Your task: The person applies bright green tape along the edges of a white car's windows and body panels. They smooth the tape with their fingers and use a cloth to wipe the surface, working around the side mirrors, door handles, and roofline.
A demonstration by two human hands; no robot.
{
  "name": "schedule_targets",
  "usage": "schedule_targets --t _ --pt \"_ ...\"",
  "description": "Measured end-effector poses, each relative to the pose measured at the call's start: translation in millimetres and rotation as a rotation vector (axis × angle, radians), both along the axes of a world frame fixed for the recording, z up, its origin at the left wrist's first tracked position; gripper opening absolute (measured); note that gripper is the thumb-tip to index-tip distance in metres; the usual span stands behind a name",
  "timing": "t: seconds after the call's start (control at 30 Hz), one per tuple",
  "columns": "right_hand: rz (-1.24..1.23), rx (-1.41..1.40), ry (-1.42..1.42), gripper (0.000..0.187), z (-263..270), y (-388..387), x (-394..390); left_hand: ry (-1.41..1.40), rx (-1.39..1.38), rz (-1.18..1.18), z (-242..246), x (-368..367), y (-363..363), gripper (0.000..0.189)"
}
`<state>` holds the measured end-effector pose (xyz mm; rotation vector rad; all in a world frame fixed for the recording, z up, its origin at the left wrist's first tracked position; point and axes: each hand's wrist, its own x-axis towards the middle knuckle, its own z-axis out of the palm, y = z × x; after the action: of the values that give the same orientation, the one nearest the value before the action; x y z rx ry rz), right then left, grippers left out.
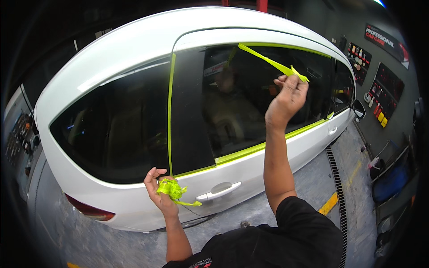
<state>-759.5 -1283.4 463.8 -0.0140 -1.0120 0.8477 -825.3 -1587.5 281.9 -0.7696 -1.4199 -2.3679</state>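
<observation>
A white car (140,43) stands side-on before me, with yellow-green masking tape (241,156) along the lower window edge and more up the rear door's back edge. My right hand (288,97), raised in front of the dark rear door window (241,100), pinches the end of a loose tape strip (264,59). That strip slants up leftward to the window's top edge, where tape still runs to the right. Near the lower back corner of the rear door, my left hand (162,191) holds a crumpled wad of the same tape (171,188), a short tail hanging from it.
The rear door handle (219,191) juts out below the window, and a side mirror (358,110) sticks out at the right. A drain grate (336,187) crosses the concrete floor. Tools and bottles hang on a wall panel (385,88); more equipment stands at the far right.
</observation>
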Motion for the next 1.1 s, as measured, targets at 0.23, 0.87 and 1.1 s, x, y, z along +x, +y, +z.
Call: schedule_targets --t 0.23,0.87,1.1 --pt "0.500 -0.065 0.206 0.024 -17 52 88 0.042 -0.093 -0.199 -20 -7 20 0.038" --pt "0.321 -0.530 0.402 0.014 -251 298 478 0.019 -0.478 -0.548 -64 194 214 0.024" --pt "0.208 -0.708 0.439 0.012 -340 318 601 0.086 -0.744 -0.742 -53 315 308 0.029"
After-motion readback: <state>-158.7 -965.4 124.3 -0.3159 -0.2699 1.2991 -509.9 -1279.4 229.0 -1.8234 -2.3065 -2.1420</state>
